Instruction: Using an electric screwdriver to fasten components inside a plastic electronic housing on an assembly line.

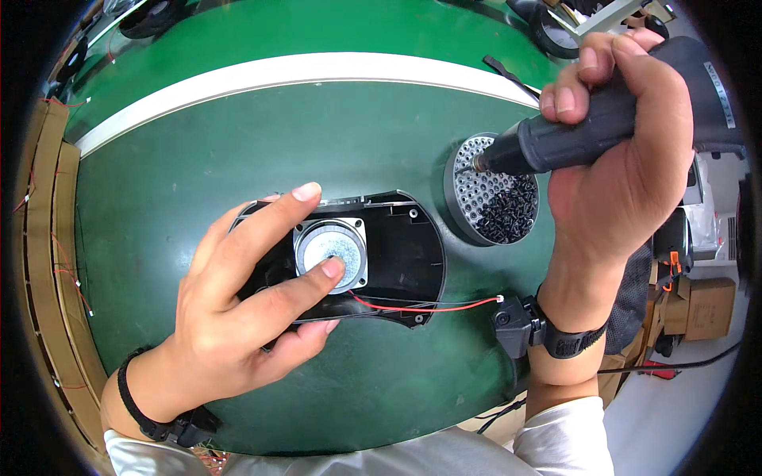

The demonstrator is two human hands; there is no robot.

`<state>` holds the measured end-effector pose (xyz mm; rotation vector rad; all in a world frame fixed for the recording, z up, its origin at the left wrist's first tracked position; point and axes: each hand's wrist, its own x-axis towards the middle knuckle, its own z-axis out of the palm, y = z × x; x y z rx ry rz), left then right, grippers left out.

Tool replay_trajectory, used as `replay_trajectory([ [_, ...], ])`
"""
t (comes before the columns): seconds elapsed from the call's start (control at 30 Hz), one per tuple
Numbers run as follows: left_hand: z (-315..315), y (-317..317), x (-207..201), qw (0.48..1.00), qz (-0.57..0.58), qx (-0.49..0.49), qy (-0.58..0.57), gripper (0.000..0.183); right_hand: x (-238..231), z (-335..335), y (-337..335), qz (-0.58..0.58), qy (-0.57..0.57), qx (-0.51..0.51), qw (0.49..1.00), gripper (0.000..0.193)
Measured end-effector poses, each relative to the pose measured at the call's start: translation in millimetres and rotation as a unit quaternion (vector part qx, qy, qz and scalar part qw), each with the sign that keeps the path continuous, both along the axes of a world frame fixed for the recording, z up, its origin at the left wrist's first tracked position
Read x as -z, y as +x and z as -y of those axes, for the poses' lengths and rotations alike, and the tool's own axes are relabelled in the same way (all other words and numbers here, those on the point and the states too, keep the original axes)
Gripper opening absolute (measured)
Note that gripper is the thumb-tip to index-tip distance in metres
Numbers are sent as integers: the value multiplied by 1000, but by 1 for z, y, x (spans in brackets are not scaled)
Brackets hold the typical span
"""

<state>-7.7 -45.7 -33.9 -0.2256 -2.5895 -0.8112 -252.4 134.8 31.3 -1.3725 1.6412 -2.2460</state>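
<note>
L hand [238,297]: fingers spread over the spkr [316,247], index tip on its round magnet, middle finger over the far edge of the black housing [405,246], thumb by the near edge. R hand [635,151]: fingers wrapped round the elec. screwdriver [548,143], tip over the dish. Spkr sits in the housing, mid tabletop [278,135], left of the dish.

Risks, my guess: spkr could shift or tilt if the index lets up; red/black lead [421,309], trailing right past the housing edge, could snag on the R wrist unit [514,324] b/c its plug is right beside it; a knock from the driver could spill screws.

Containers: round dish [454,198] w/ perforated grey insert, loose blk screws [508,210] heaped near-right. Far left, cardboard trays [48,198] w/ a few red leads. Far right, cardboard box [709,308], contents n/a, can't tell.
</note>
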Motion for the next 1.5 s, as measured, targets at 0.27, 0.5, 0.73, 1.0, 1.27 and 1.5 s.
replay_trajectory([
  [0.27, 1, 2, -2, 1000, 8, 2, 1, 43, 2, 5, 1, -22, 15, 24, 999, 20],
  [0.5, 0, 2, -4, 1000, 13, 2, -11, 44, 6, 9, 4, -27, 3, 8, 1000, 19],
  [0.73, 2, 3, -4, 1000, 12, -3, 1, 46, -33, -11, 32, -52, 24, 73, 996, 19],
  [1.0, -1, -2, 6, 999, -35, 5, 16, 50, -62, -41, 33, -82, 38, -170, 981, 23],
  [1.27, -5, 2, 15, 998, -54, -10, 19, 46, -45, -20, 95, 112, 28, -66, 991, 23],
  [1.5, -12, 6, 8, 997, -8, -28, 66, 48, -40, -5, 107, 116, 55, -90, 988, 22],
])
